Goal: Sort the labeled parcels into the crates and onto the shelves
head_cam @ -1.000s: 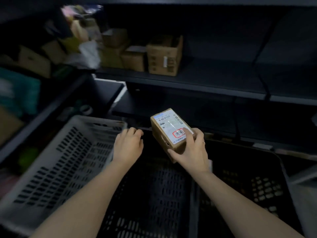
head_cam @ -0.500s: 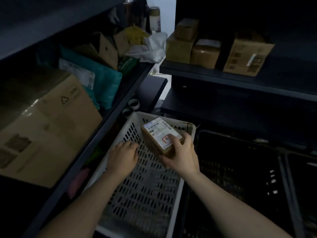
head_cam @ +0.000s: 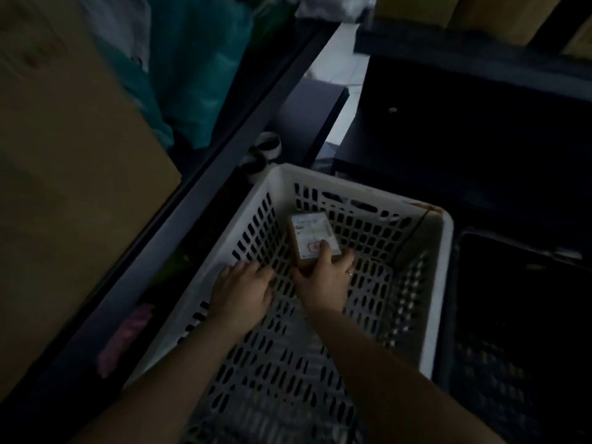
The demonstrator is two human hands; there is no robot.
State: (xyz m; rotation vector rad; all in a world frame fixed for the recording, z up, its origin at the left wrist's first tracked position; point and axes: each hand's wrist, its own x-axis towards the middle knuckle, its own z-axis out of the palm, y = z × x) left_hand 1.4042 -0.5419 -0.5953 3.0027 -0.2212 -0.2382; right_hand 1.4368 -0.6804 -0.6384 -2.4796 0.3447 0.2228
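Note:
My right hand (head_cam: 323, 280) grips a small brown cardboard parcel (head_cam: 312, 233) with a white shipping label and a red mark. The parcel is low inside the white perforated crate (head_cam: 439, 277), close to its far left wall. I cannot tell whether it touches the crate floor. My left hand (head_cam: 242, 291) hovers inside the crate beside the parcel, fingers loosely curled, holding nothing.
A dark crate (head_cam: 512, 331) stands right of the white one. On the left, a dark shelf rail (head_cam: 198, 200) carries a large cardboard box (head_cam: 64, 174) and teal bags (head_cam: 192, 75). More brown boxes (head_cam: 480, 14) sit on the far shelf. Two tape rolls (head_cam: 261, 153) lie behind the crate.
The parcel moved from above the dark crate leftward and down into the white crate, still in my right hand. My left hand followed alongside. The view tilted down and left.

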